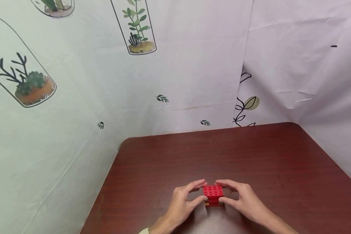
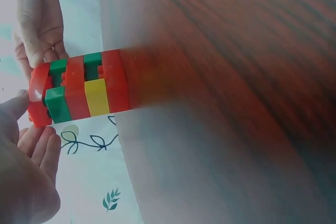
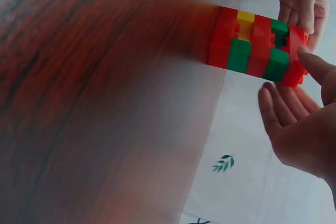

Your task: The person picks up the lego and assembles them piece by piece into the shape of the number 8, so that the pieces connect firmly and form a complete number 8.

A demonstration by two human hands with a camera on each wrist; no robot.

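A small tower of toy building bricks (image 1: 213,191) stands upright on the table, with the studs of its red top brick facing up. Both wrist views show red bricks separated by layers of smaller ones: a yellow brick (image 2: 97,98) beside a green one lower down, and green bricks (image 3: 277,65) under the top. My left hand (image 1: 181,203) holds the left end of the top brick, thumb in front and fingers behind. At the right end my right hand (image 1: 245,201) holds it likewise. The fingertips behind the tower are partly hidden.
The dark reddish-brown table (image 1: 175,162) has rounded far corners. White cloth (image 1: 193,81) printed with plants and jars hangs behind it and along both sides.
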